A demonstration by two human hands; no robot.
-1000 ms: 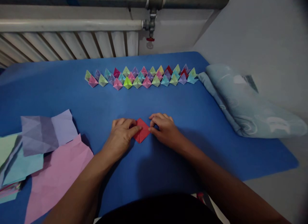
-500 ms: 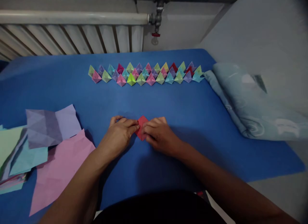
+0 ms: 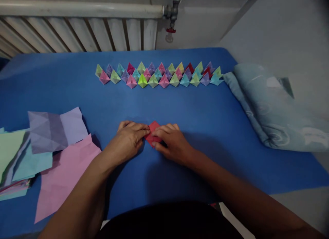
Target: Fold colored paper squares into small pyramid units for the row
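A small red folded paper (image 3: 154,127), roughly diamond-shaped, lies on the blue table surface (image 3: 128,105) between my hands. My left hand (image 3: 131,136) grips its left corner, the fingers closed together at the edge. From the right, my right hand (image 3: 171,141) has its fingers bent over the paper, with the thumb near the lower corner. The fingers cover much of the red paper's right side. Beyond my hands stand rows of small folded paper pieces (image 3: 153,81) in pink, green, blue, purple and red.
Creased sheets lie at the left: a purple sheet (image 3: 52,129), a pink sheet (image 3: 68,170) and a stack with a green sheet (image 3: 10,146) on top. A folded pale blue blanket (image 3: 272,112) rests at the right. Behind the table is a white radiator (image 3: 97,35).
The right hand's fingers have shifted a little left across the red paper, and the thumb has moved in near its lower corner. The whole view has tilted slightly downward.
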